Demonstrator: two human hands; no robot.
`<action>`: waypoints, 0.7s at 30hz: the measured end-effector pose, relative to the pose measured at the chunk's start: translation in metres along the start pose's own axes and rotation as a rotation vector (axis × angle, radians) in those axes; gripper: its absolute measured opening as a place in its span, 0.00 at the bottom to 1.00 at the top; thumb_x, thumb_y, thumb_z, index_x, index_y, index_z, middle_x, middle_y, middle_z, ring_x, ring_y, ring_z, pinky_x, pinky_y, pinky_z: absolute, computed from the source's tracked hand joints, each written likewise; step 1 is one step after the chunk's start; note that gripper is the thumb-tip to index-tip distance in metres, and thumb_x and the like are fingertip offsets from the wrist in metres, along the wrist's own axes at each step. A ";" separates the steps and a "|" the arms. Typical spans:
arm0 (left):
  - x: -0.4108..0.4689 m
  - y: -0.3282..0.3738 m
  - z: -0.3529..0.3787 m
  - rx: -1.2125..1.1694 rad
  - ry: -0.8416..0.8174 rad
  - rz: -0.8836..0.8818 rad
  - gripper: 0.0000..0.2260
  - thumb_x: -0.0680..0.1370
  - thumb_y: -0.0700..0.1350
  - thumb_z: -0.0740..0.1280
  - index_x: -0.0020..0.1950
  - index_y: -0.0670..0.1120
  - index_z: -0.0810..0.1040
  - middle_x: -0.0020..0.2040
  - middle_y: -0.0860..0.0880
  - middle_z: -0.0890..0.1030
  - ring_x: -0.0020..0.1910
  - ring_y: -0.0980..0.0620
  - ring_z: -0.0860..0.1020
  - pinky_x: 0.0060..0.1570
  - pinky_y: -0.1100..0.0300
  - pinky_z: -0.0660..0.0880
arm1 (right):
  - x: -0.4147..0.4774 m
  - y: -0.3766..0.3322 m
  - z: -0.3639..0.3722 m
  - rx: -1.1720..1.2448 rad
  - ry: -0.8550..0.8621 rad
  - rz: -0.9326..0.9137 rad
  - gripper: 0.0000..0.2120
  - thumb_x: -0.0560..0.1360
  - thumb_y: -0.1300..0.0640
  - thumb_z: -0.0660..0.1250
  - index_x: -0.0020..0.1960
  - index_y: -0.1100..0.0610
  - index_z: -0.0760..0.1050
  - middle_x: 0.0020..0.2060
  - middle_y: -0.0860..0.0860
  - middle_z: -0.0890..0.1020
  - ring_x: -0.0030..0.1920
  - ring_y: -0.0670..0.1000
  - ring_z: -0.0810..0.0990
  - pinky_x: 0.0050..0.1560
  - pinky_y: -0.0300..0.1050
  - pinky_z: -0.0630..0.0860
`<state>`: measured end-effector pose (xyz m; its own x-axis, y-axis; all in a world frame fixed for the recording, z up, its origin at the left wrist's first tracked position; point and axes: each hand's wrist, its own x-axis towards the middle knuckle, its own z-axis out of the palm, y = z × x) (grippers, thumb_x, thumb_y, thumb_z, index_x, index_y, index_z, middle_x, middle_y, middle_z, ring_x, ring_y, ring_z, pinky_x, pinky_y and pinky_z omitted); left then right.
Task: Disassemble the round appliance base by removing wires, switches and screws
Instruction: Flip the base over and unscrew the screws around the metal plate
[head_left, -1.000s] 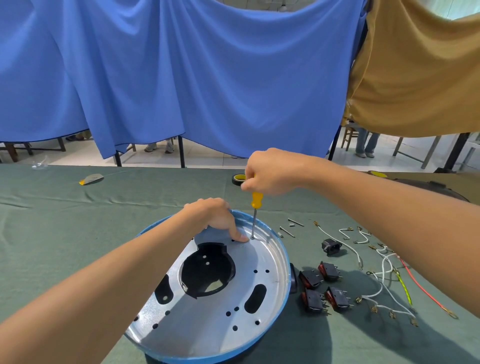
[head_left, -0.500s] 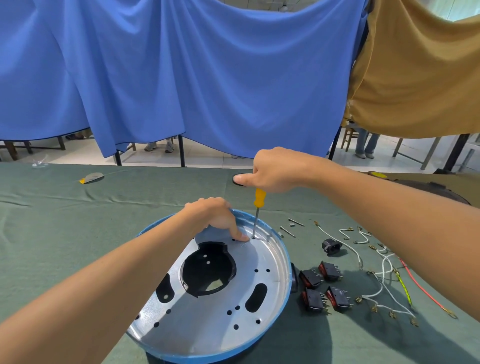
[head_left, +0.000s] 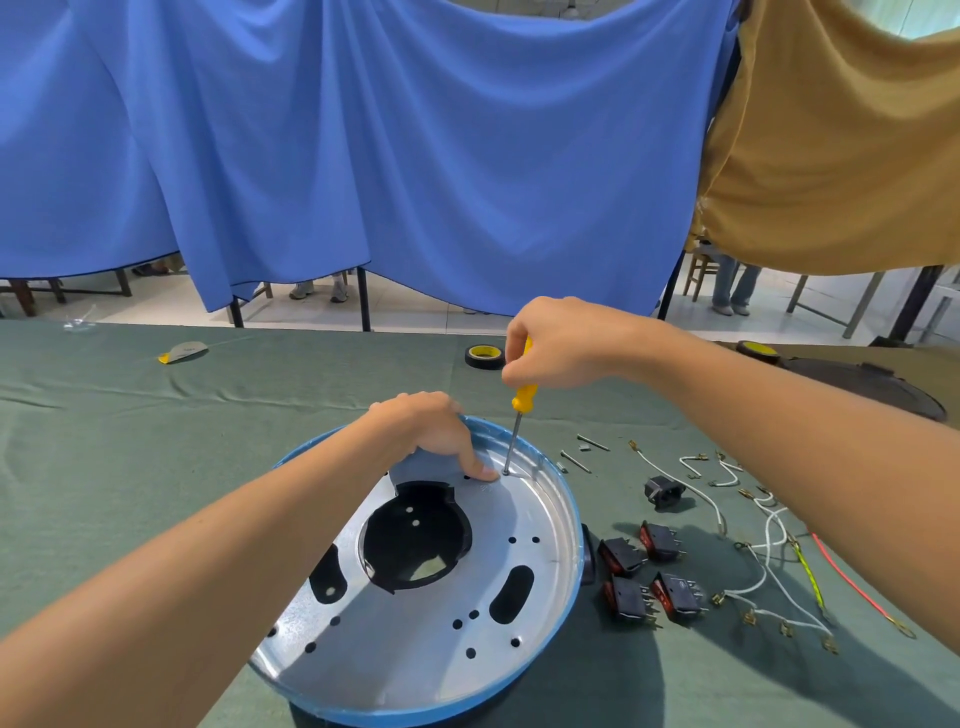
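From the head view, my left hand (head_left: 426, 431) has not moved over the last second. It grips the far rim of the round appliance base (head_left: 569, 525) at about 12 o'clock, with the thumb pressed flat on the metal plate and the other fingers curled over the edge. The base sits on the green tabletop (head_left: 156, 467), right in front of me.

Just beside that thumb, at roughly 1 o'clock on the plate, the tip of the yellow screwdriver (head_left: 521, 399) stays seated in a screw (head_left: 506, 473). My right hand (head_left: 561, 343) has changed its hold. Half a second ago one finger stuck out; now all the fingers are clamped round the handle top again. I take that as a re-grip between turns, so this screw is probably still coming out.

At 3 o'clock from the base, the removed switches (head_left: 660, 540) and wires (head_left: 769, 545) lie loose.
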<state>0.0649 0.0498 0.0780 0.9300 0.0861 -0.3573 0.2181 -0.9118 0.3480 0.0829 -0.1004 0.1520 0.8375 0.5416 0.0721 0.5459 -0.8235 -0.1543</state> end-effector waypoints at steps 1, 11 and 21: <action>0.000 0.000 0.000 -0.001 0.000 0.002 0.32 0.66 0.59 0.76 0.64 0.47 0.72 0.61 0.46 0.75 0.60 0.42 0.73 0.63 0.46 0.71 | 0.001 0.000 0.001 0.001 0.002 0.019 0.20 0.72 0.44 0.67 0.46 0.63 0.79 0.40 0.62 0.80 0.34 0.51 0.69 0.34 0.43 0.65; 0.003 -0.001 0.000 0.005 -0.017 0.001 0.35 0.66 0.59 0.76 0.67 0.47 0.70 0.62 0.47 0.73 0.61 0.43 0.72 0.62 0.47 0.71 | 0.002 -0.008 0.004 0.026 0.040 0.030 0.20 0.73 0.45 0.67 0.52 0.62 0.79 0.45 0.61 0.82 0.37 0.52 0.70 0.35 0.44 0.66; 0.004 -0.006 0.002 -0.030 0.013 0.042 0.27 0.65 0.58 0.77 0.57 0.47 0.73 0.53 0.48 0.76 0.55 0.44 0.75 0.57 0.49 0.74 | -0.003 -0.009 0.007 0.064 0.040 -0.031 0.17 0.73 0.46 0.66 0.48 0.60 0.79 0.36 0.54 0.78 0.36 0.50 0.72 0.32 0.42 0.66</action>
<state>0.0667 0.0546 0.0729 0.9422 0.0530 -0.3310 0.1873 -0.9021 0.3888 0.0752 -0.0940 0.1466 0.8212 0.5585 0.1170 0.5700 -0.7934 -0.2137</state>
